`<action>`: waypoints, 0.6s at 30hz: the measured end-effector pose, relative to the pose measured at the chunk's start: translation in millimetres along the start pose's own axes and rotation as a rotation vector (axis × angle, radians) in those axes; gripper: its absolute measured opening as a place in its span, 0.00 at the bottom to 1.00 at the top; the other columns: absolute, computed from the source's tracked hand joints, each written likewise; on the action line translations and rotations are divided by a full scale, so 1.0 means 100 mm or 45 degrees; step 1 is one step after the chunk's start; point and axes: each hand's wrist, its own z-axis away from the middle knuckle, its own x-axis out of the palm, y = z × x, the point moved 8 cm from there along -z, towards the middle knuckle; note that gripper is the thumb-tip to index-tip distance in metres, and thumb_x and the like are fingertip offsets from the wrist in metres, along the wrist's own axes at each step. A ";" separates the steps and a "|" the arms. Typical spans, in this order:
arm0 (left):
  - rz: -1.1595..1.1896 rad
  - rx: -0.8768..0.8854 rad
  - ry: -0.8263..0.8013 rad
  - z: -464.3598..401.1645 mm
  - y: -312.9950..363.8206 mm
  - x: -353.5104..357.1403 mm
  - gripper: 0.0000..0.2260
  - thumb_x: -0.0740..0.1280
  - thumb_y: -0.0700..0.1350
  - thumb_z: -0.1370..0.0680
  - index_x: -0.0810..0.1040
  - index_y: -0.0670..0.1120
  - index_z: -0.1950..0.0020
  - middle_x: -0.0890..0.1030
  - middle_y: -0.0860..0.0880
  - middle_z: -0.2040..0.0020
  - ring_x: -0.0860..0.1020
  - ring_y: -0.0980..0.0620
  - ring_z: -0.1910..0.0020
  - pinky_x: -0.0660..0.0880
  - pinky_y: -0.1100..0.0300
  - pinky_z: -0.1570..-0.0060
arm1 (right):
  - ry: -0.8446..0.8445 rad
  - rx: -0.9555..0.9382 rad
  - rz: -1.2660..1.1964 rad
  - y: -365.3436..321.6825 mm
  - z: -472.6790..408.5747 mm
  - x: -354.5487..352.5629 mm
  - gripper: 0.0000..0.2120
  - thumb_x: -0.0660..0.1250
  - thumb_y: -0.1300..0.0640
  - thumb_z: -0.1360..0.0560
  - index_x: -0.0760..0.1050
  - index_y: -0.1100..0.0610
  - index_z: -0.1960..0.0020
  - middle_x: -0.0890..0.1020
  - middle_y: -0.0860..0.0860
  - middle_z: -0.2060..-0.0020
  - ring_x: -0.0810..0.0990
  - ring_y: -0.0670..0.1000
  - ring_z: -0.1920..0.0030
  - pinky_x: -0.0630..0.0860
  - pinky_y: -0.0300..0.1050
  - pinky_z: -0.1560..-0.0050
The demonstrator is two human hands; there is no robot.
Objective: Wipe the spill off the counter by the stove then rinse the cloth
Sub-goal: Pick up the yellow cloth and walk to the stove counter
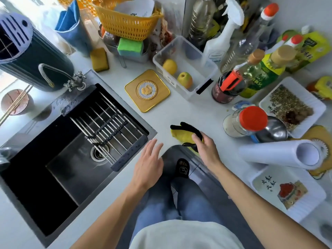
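Note:
A yellow cloth with black trim (181,133) lies bunched on the white counter (188,112) near its front corner. My right hand (206,148) is closed over the near end of the cloth and presses it to the counter. My left hand (149,164) hovers open and flat, fingers apart, just past the counter's edge beside the sink's right corner, holding nothing. The dark sink (71,159) with its metal rack (111,123) and the tap (71,79) lie to the left. No stove is in view, and I cannot make out a spill.
A gold square mat (147,90) and a clear box with fruit (185,69) sit behind the cloth. Bottles (251,69), a red-lidded jar (248,121), a metal ladle (274,130), a paper roll (287,155) and white trays (291,103) crowd the right side. Sponges and a yellow basket (125,20) stand at the back.

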 end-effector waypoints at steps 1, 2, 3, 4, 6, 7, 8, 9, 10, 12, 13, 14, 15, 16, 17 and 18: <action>0.020 0.004 -0.021 0.08 0.02 0.01 0.22 0.63 0.42 0.17 0.71 0.49 0.22 0.68 0.50 0.19 0.63 0.49 0.19 0.64 0.57 0.22 | -0.013 0.045 -0.067 0.06 0.08 -0.07 0.10 0.64 0.50 0.15 0.83 0.44 0.40 0.88 0.44 0.47 0.85 0.45 0.44 0.79 0.42 0.43; 0.041 0.004 -0.054 0.15 0.04 0.04 0.20 0.62 0.43 0.16 0.73 0.50 0.24 0.72 0.52 0.22 0.67 0.50 0.22 0.67 0.56 0.25 | -0.027 0.078 -0.121 0.12 0.15 -0.13 0.09 0.65 0.50 0.16 0.84 0.45 0.42 0.88 0.44 0.47 0.85 0.45 0.44 0.79 0.39 0.44; 0.064 -0.004 -0.099 0.22 0.05 0.07 0.18 0.62 0.44 0.16 0.76 0.51 0.27 0.75 0.53 0.26 0.70 0.51 0.25 0.70 0.57 0.28 | -0.041 0.107 -0.166 0.19 0.23 -0.18 0.07 0.67 0.50 0.17 0.84 0.46 0.43 0.88 0.44 0.48 0.86 0.45 0.44 0.80 0.39 0.44; 0.076 -0.012 -0.154 0.28 0.05 0.12 0.16 0.61 0.44 0.16 0.78 0.52 0.29 0.78 0.55 0.29 0.73 0.52 0.27 0.71 0.57 0.30 | -0.046 0.134 -0.191 0.26 0.32 -0.24 0.06 0.70 0.51 0.18 0.85 0.48 0.43 0.89 0.45 0.48 0.86 0.46 0.45 0.81 0.40 0.44; 0.033 -0.024 -0.314 0.42 0.01 0.24 0.15 0.61 0.46 0.16 0.80 0.54 0.32 0.82 0.56 0.33 0.77 0.52 0.32 0.74 0.57 0.34 | -0.023 0.174 -0.131 0.41 0.51 -0.34 0.06 0.73 0.51 0.21 0.84 0.49 0.44 0.89 0.47 0.50 0.87 0.49 0.46 0.83 0.44 0.43; -0.027 -0.030 -0.414 0.49 -0.03 0.32 0.15 0.60 0.46 0.16 0.81 0.55 0.33 0.83 0.56 0.35 0.78 0.51 0.34 0.76 0.57 0.37 | 0.004 0.192 -0.060 0.51 0.60 -0.38 0.07 0.74 0.52 0.21 0.84 0.50 0.44 0.89 0.48 0.51 0.87 0.51 0.46 0.83 0.47 0.42; -0.099 -0.032 -0.512 0.54 -0.08 0.40 0.14 0.60 0.47 0.16 0.81 0.56 0.34 0.84 0.56 0.37 0.80 0.50 0.36 0.76 0.56 0.40 | 0.035 0.212 0.021 0.61 0.69 -0.42 0.09 0.74 0.52 0.22 0.84 0.51 0.43 0.89 0.49 0.50 0.86 0.52 0.45 0.82 0.50 0.41; -0.166 -0.033 -0.601 0.60 -0.14 0.48 0.14 0.59 0.47 0.17 0.80 0.56 0.36 0.84 0.56 0.39 0.81 0.49 0.38 0.76 0.56 0.44 | 0.068 0.234 0.099 0.71 0.79 -0.45 0.10 0.74 0.52 0.22 0.83 0.52 0.41 0.88 0.50 0.49 0.85 0.53 0.45 0.80 0.51 0.40; -0.207 -0.047 -0.673 0.65 -0.20 0.54 0.14 0.59 0.47 0.17 0.80 0.56 0.37 0.85 0.55 0.41 0.81 0.47 0.39 0.75 0.56 0.48 | 0.103 0.255 0.168 0.81 0.89 -0.47 0.12 0.74 0.53 0.22 0.83 0.53 0.40 0.88 0.50 0.48 0.84 0.54 0.45 0.79 0.51 0.40; -0.253 -0.066 -0.807 0.73 -0.33 0.64 0.11 0.58 0.46 0.18 0.80 0.54 0.44 0.85 0.51 0.47 0.83 0.43 0.44 0.71 0.56 0.55 | 0.208 0.303 0.218 1.05 1.12 -0.52 0.13 0.73 0.54 0.22 0.83 0.55 0.39 0.87 0.50 0.47 0.83 0.54 0.44 0.78 0.50 0.41; -0.290 -0.041 -0.867 0.76 -0.38 0.70 0.09 0.58 0.45 0.19 0.78 0.53 0.47 0.84 0.49 0.50 0.83 0.41 0.45 0.69 0.56 0.57 | 0.271 0.323 0.189 1.20 1.27 -0.54 0.13 0.73 0.56 0.22 0.83 0.55 0.39 0.87 0.49 0.46 0.82 0.53 0.43 0.77 0.48 0.42; -0.329 -0.003 -0.917 0.78 -0.40 0.75 0.09 0.59 0.45 0.19 0.78 0.52 0.48 0.85 0.47 0.49 0.82 0.40 0.45 0.67 0.56 0.57 | 0.330 0.345 0.138 1.35 1.43 -0.56 0.13 0.73 0.57 0.22 0.82 0.55 0.38 0.86 0.48 0.46 0.82 0.52 0.43 0.75 0.46 0.43; -0.368 0.027 -0.959 0.79 -0.39 0.79 0.09 0.59 0.46 0.19 0.79 0.51 0.47 0.85 0.47 0.47 0.82 0.40 0.44 0.67 0.57 0.56 | 0.382 0.380 0.079 1.51 1.61 -0.56 0.13 0.73 0.58 0.22 0.82 0.54 0.38 0.85 0.48 0.46 0.81 0.51 0.42 0.73 0.45 0.45; -0.411 0.061 -0.989 0.78 -0.36 0.82 0.10 0.59 0.46 0.18 0.80 0.51 0.45 0.85 0.48 0.44 0.82 0.41 0.42 0.69 0.56 0.55 | 0.431 0.424 0.034 1.68 1.79 -0.56 0.11 0.73 0.59 0.21 0.82 0.53 0.39 0.85 0.49 0.47 0.81 0.52 0.43 0.72 0.44 0.46; -0.439 0.108 -1.020 0.78 -0.31 0.85 0.11 0.58 0.46 0.18 0.80 0.49 0.46 0.85 0.48 0.44 0.82 0.41 0.42 0.72 0.55 0.53 | 0.485 0.470 -0.009 1.86 1.98 -0.56 0.10 0.72 0.59 0.21 0.81 0.51 0.41 0.85 0.49 0.49 0.82 0.54 0.44 0.72 0.45 0.47; -0.455 0.157 -1.066 0.79 -0.25 0.91 0.10 0.58 0.45 0.18 0.79 0.47 0.49 0.85 0.46 0.45 0.82 0.39 0.44 0.74 0.53 0.51 | 0.546 0.524 -0.045 2.03 2.20 -0.55 0.09 0.72 0.60 0.21 0.81 0.50 0.42 0.85 0.50 0.51 0.82 0.55 0.45 0.72 0.46 0.48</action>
